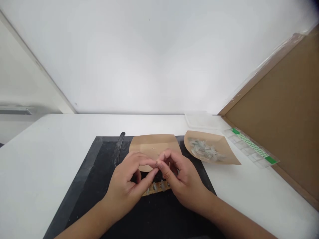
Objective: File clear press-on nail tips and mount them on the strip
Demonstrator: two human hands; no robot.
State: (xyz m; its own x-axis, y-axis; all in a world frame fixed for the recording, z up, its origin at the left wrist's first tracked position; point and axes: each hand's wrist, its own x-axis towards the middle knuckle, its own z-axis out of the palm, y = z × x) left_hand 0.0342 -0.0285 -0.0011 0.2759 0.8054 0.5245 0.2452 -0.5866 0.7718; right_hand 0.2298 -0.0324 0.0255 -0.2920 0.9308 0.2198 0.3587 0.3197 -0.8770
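Over the black mat (87, 189), my left hand (132, 176) and my right hand (180, 174) meet fingertip to fingertip. Each is closed in a pinch of thumb and index finger, and whatever lies between them is too small to make out. Just below the fingertips a yellowish strip (151, 191) lies on the mat, bearing several small greyish translucent pieces; my right hand hides its right end. Behind my hands is a sheet of brown paper (154, 141) with tiny bits on it.
At the right, a second brown paper (228, 156) holds a pile of pale slivers (204, 150). Beyond it lie a clear lid (200, 120) and a clear compartment box (251, 146) with a green label. Black tweezers (119, 146) rest at the mat's upper left. A cardboard panel (281, 109) stands right.
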